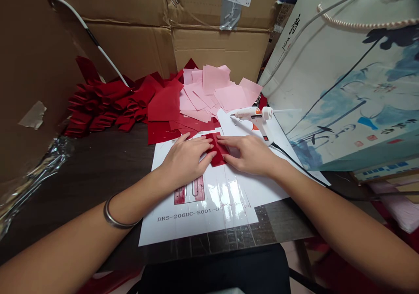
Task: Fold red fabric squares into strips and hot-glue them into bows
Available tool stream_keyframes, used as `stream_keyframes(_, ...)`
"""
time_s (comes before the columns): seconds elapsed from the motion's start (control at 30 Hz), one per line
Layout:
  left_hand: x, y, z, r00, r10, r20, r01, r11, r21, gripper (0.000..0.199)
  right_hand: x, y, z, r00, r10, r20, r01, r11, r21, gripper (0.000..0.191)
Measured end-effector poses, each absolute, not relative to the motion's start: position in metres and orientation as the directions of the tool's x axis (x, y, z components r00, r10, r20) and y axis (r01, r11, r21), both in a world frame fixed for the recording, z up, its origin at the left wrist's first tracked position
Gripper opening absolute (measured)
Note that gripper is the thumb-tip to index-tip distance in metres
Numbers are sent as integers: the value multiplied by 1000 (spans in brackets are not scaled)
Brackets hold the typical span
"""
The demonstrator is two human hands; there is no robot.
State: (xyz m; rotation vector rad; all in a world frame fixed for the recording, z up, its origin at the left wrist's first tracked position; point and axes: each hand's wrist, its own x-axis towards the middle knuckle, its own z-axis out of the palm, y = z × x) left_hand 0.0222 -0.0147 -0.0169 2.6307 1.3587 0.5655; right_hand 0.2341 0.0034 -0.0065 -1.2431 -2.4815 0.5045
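A small folded red piece lies on white printed sheets on the dark table. My left hand rests over its left edge, thumb and fingertips pressing on it. From the right, my right hand holds its other edge between thumb and fingers. Just beyond my right hand, a white glue gun with an orange trigger lies on the paper, nozzle to the left. Loose red squares and a heap of pink squares are behind the hands.
Folded red pieces are piled at the back left. Cardboard walls the back and left. A large printed bag stands at the right. A black cord runs from the glue gun, passing above my right forearm.
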Motion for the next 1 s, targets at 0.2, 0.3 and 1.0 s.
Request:
stream_keyframes(0.2,22,-15,-18,486,842,233,771,-539,339,36,230,4,-8,-428,885,186,676,450,-584,39)
stream_keyframes(0.3,21,-13,-18,448,866,223,792,-500,350,41,227,5,-7,-283,948,149,688,308,-657,32)
stream_keyframes(1.0,25,-9,-17,236,933,270,605,-359,711,8,222,0,-12,-273,942,194,732,334,-594,43)
